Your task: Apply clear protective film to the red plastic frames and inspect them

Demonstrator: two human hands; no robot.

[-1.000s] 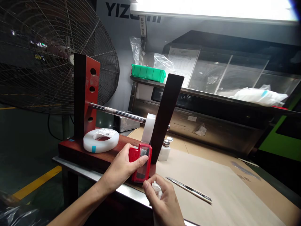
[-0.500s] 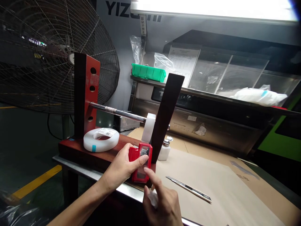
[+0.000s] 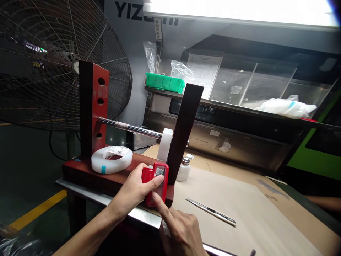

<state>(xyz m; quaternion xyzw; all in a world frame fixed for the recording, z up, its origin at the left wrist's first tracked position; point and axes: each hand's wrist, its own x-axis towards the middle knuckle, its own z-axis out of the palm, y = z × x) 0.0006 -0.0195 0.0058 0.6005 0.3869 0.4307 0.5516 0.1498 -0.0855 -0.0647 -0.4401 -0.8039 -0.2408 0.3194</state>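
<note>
Fan (image 3: 53, 64) hogs the upper left, and a brown sheet (image 3: 239, 199) covers the bench across the lower right. Left of centre sits a red wood stand (image 3: 87, 170) with a steel rod (image 3: 128, 127) through it. A flat white roll (image 3: 112, 159) lies on its base and a second roll (image 3: 164, 145) sits upright on the rod. Small bottle (image 3: 183, 170) is just right of the stand, and a thin metal strip (image 3: 210, 212) lies on the sheet, lower centre. Red case (image 3: 162, 188) is at bottom centre, up against the stand's front edge, with the left hand (image 3: 133, 193) wrapped round it from the left. Right hand (image 3: 181, 231) below it has the index finger out, tip touching the case's lower front, other fingers curled on a white wad (image 3: 164, 227). Looks mid-job to me: the case is in hand, not put down, and the wad isn't on it.
</note>
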